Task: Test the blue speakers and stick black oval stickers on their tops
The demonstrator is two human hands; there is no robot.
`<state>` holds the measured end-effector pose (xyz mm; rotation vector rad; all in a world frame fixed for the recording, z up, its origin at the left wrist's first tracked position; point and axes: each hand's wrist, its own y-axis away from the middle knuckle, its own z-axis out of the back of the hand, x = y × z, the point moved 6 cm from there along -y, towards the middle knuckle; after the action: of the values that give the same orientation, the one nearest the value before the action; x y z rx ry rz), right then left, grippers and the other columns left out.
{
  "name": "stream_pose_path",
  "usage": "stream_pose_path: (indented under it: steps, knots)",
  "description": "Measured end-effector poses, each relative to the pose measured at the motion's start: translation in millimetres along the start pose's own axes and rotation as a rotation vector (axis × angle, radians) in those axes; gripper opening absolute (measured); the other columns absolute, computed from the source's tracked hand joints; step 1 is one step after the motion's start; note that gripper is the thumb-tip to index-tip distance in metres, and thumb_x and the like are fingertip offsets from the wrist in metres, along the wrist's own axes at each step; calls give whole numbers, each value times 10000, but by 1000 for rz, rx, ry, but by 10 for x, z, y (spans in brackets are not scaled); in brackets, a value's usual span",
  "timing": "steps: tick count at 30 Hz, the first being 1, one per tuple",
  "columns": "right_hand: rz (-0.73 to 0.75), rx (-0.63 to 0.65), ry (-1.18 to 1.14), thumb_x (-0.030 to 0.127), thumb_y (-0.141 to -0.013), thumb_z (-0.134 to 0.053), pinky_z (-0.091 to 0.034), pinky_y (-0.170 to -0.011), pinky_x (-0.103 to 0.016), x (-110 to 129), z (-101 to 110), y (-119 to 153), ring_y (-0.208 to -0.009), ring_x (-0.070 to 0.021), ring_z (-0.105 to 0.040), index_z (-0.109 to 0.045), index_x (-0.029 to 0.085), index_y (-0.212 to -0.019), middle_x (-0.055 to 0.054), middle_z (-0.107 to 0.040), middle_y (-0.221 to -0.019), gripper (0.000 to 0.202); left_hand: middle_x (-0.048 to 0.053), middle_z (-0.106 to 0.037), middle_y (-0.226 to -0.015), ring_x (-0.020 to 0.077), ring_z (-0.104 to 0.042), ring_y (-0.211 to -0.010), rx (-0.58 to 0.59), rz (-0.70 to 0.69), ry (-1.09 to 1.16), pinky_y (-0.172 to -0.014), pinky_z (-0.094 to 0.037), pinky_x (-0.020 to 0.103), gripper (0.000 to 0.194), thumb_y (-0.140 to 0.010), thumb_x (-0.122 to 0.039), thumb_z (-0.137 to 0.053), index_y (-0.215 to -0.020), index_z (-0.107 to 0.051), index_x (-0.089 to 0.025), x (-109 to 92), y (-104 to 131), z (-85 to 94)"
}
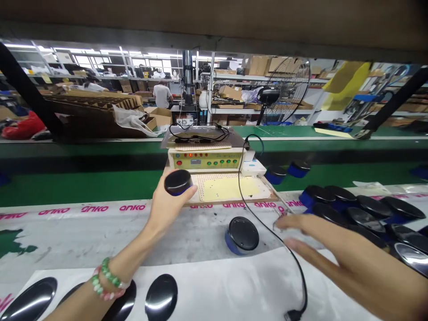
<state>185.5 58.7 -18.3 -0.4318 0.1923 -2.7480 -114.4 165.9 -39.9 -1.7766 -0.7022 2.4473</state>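
My left hand (169,203) is closed around a round black-topped device (178,182) with a blue underside, held up in front of the test box. To the right, a similar round device (243,234) sits on the covered bench, tilted a little, its black face showing. My right hand (334,254) reaches in from the right with its fingers apart and nothing visible in its grasp. Close to those fingertips runs a thin black cable (264,225), its plug (293,315) lying at the bottom edge. On the white sheet below lie several glossy black discs (161,296).
The cream test box (207,160) has a red light, a small display and green buttons; a perforated board (234,187) lies before it. Several black-and-blue devices (366,218) crowd the right side. Behind runs a green conveyor belt (83,183). An overhead shelf (214,26) spans the top.
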Motion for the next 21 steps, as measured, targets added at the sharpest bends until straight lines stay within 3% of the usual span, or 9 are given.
stream_pose_path:
  steps: [2,4,7,10,13,18,21]
  knots:
    - [7,14,-76,407,-923,-426,-582,-754,-400,63,-12,-419,-946,-281,-682,-644,253,-1058,-74,-705,-1070,299,64,-618,-1147,235,-598,-1055,10,-17,-39,-939,-463,393,520,-660,-391,-752,-1100,-544,-206,56,19,-22]
    - [57,49,-101,335,-930,-426,-558,-791,-404,88,-181,-741,-940,-262,-669,-636,219,-1032,-81,-703,-1033,260,58,-617,-1127,244,-599,-1038,38,-37,-73,-935,-460,409,549,-630,-387,-767,-1096,-532,-214,96,44,-47]
    - [124,52,-105,232,-921,-428,-501,-895,-418,43,-494,-982,-1034,-253,-615,-611,183,-1051,-105,-667,-1090,230,44,-638,-1070,239,-620,-991,182,-106,-136,-902,-483,397,553,-602,-357,-778,-1074,-524,-222,106,107,-132]
    - [182,27,-101,188,-917,-420,-418,-1009,-433,-2,-689,-1020,-1185,-248,-519,-580,179,-1112,-114,-594,-1243,253,56,-623,-1158,237,-598,-1082,429,-203,-224,-947,-473,398,574,-633,-309,-748,-1138,-484,-233,89,213,-275]
    - [207,26,-97,174,-925,-407,-407,-1023,-452,-18,-761,-994,-1229,-242,-484,-575,200,-1143,-99,-559,-1311,277,86,-553,-1298,258,-491,-1249,617,-258,-283,-1060,-390,439,601,-642,-285,-735,-1174,-461,-228,94,303,-386]
    - [228,11,-97,171,-922,-423,-446,-985,-478,35,-715,-970,-1222,-258,-500,-584,208,-1173,-87,-582,-1309,300,104,-542,-1318,284,-478,-1264,699,-213,-346,-1068,-384,455,579,-666,-330,-715,-1180,-474,-211,120,305,-440]
    - [260,-102,-101,139,-919,-400,-466,-937,-497,178,-462,-848,-1155,-268,-546,-590,196,-1177,-115,-597,-1281,325,85,-574,-1277,282,-513,-1224,692,-188,-369,-1037,-415,440,578,-671,-343,-708,-1191,-491,-212,108,284,-435]
